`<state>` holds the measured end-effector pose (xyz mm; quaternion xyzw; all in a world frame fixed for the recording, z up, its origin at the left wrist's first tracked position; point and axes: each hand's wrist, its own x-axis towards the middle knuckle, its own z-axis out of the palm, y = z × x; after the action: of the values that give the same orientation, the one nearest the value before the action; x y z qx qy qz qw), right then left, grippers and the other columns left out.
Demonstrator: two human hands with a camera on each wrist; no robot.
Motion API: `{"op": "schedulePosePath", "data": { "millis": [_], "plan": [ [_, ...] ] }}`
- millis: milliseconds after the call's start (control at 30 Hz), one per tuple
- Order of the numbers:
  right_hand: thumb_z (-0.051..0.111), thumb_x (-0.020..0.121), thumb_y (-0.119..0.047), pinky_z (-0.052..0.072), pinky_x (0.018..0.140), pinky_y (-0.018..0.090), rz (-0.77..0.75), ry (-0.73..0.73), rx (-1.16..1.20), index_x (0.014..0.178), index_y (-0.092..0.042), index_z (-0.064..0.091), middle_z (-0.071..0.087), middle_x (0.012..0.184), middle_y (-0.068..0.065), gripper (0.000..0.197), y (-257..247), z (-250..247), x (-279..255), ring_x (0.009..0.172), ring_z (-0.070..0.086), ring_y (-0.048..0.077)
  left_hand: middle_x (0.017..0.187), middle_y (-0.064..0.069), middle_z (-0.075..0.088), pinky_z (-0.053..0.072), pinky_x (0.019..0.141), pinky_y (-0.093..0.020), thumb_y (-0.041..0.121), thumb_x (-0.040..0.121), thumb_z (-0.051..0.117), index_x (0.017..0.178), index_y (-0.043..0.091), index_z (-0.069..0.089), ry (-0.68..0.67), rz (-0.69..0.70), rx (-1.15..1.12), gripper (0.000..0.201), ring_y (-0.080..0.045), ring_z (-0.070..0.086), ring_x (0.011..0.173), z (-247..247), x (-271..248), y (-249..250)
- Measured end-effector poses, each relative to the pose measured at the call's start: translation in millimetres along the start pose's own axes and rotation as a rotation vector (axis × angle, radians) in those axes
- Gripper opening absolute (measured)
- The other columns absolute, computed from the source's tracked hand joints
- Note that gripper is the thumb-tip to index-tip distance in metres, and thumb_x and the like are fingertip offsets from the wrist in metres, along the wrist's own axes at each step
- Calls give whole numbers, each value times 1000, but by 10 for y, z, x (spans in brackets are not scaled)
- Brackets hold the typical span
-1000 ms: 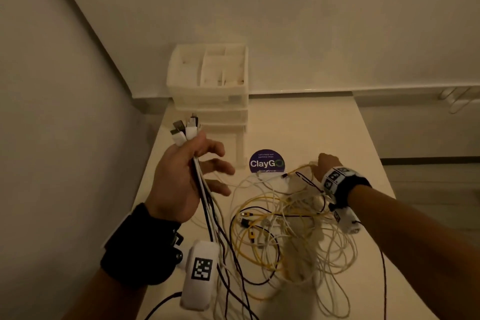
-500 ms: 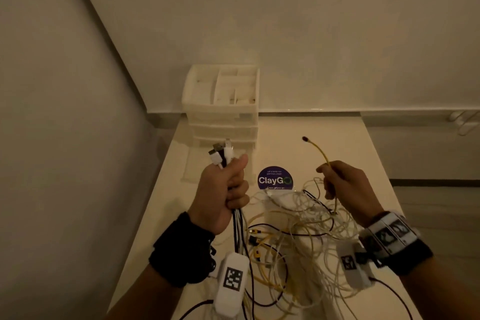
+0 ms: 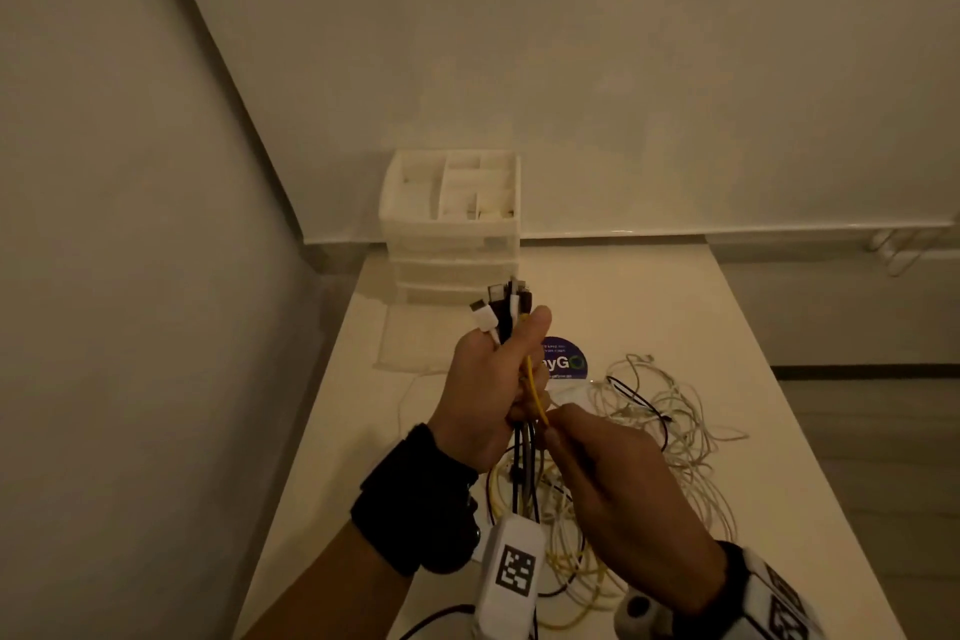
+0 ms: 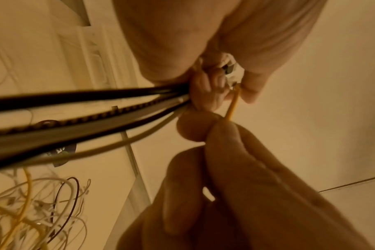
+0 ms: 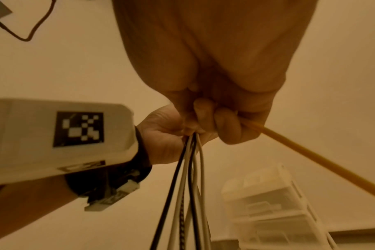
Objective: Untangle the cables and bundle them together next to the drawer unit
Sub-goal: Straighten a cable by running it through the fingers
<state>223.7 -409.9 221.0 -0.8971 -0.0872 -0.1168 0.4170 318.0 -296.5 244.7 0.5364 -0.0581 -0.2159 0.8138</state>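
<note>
My left hand [image 3: 511, 369] is raised above the table and grips a bundle of black and white cables [image 3: 522, 463]. Their plugs [image 3: 501, 309] stick out above my fist. My right hand [image 3: 550, 429] pinches a thin yellow cable [image 3: 535, 395] just below the left fist. The yellow cable's tip lies under my left thumb. The right wrist view shows the yellow cable [image 5: 310, 155] running out of my right fingers [image 5: 225, 123] beside the hanging bundle [image 5: 190, 186]. A loose tangle of white, yellow and black cables [image 3: 670, 426] lies on the table. The white drawer unit [image 3: 452, 229] stands at the back left.
The white table [image 3: 649, 307] ends against the wall behind the drawer unit, with a wall close on the left. A round purple sticker [image 3: 569, 361] lies between my hands and the drawer unit. White wrist camera boxes [image 3: 511, 577] hang under both wrists.
My right hand lifted the yellow cable end from the tangle and carried it left to my left fist, whose fingers closed around the bundle. Both hands now meet.
</note>
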Motion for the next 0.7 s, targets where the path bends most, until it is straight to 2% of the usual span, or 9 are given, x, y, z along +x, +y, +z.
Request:
{"op": "schedulePosePath", "data": {
  "millis": [100, 167, 233, 333, 367, 433, 500, 600, 700],
  "plan": [
    [49, 98, -21, 33, 53, 12, -6, -5, -28, 86, -21, 59, 50, 60, -13, 15, -21, 20, -68, 60, 49, 4, 60, -6, 26, 19, 41, -22, 29, 99, 47, 59, 17, 43, 11, -11, -7, 41, -11, 22, 42, 5, -94, 17],
    [48, 99, -24, 33, 53, 12, 3, 4, -5, 84, -22, 58, 47, 58, -14, 18, -49, 32, -109, 59, 48, 5, 59, -5, 38, 21, 43, -25, 32, 100, 43, 53, 20, 50, -3, 3, -21, 48, -14, 27, 45, 3, -151, 14],
    [41, 99, -36, 33, 52, 18, 24, -9, 24, 84, -21, 56, 49, 59, -7, 26, -88, 45, -166, 59, 49, 10, 58, -5, 43, 35, 47, -28, 33, 101, 39, 54, 19, 51, -29, 13, -61, 51, -19, 37, 50, 17, -209, 0],
    [34, 97, -44, 35, 54, 23, 54, -13, 83, 82, -23, 56, 55, 68, -2, 34, -115, 61, -264, 59, 51, 15, 57, -3, 35, 50, 55, -35, 35, 101, 36, 65, 11, 40, -55, 21, -127, 44, -21, 46, 48, 35, -290, 20],
    [35, 99, -42, 35, 54, 22, 67, -20, 105, 80, -24, 56, 56, 66, -1, 33, -93, 64, -293, 58, 52, 14, 57, -1, 31, 49, 50, -32, 37, 100, 37, 67, 12, 37, -52, 32, -149, 41, -17, 41, 43, 16, -297, 62],
    [38, 101, -37, 37, 54, 19, 108, -58, 181, 80, -25, 58, 54, 60, -2, 31, 5, 79, -348, 55, 51, 10, 54, 4, 27, 32, 37, -19, 43, 96, 41, 68, 18, 36, -12, 86, -167, 38, -8, 27, 37, -88, -270, 219],
    [40, 100, -35, 38, 56, 19, 139, -101, 232, 79, -25, 59, 52, 58, -7, 30, 171, 99, -407, 55, 49, 7, 52, 8, 25, 19, 36, -13, 45, 96, 41, 65, 22, 35, 30, 169, -149, 39, -5, 19, 36, -237, -232, 442],
    [42, 100, -36, 39, 57, 19, 178, -125, 200, 77, -25, 58, 52, 60, -8, 31, 475, 136, -455, 57, 49, 5, 49, 9, 25, 15, 36, -12, 44, 96, 40, 61, 24, 33, 74, 281, -99, 41, -4, 17, 35, -432, -256, 789],
    [44, 98, -37, 38, 56, 19, 253, -114, 192, 72, -24, 56, 50, 56, -10, 31, 745, 160, -488, 53, 47, 5, 46, 8, 21, 10, 38, -12, 35, 98, 44, 56, 23, 29, 149, 361, -38, 46, -5, 15, 33, -555, -359, 1024]
  ]
}}
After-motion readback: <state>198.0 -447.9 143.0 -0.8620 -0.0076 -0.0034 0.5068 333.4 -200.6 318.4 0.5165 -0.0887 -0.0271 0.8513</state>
